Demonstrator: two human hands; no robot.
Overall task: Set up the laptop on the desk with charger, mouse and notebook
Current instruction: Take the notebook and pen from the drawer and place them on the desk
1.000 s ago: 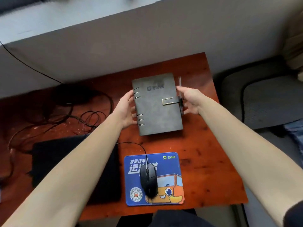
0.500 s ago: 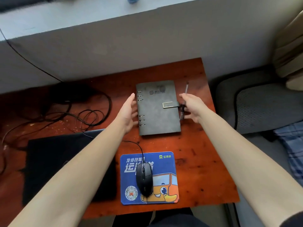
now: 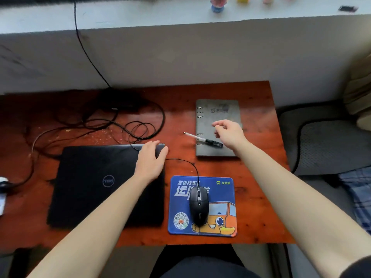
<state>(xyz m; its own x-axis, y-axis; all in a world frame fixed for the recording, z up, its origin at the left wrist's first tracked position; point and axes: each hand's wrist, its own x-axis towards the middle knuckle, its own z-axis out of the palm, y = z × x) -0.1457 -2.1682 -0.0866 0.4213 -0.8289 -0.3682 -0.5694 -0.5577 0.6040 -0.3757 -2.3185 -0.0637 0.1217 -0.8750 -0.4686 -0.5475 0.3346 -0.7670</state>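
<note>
The left hand (image 3: 151, 159) lies palm-down on the far right corner of the closed black Dell laptop (image 3: 106, 185), fingers together and flat, holding nothing. The right hand (image 3: 228, 133) hovers over the grey ring-bound notebook (image 3: 217, 115) near the counter's (image 3: 259, 207) far right corner, fingers loosely curled and empty. A pen (image 3: 202, 139) lies across the notebook's left edge. The black wired mouse (image 3: 199, 205) sits on the blue mouse pad (image 3: 220, 209) by the near edge. Black cables (image 3: 124, 121) tangle along the far edge.
</note>
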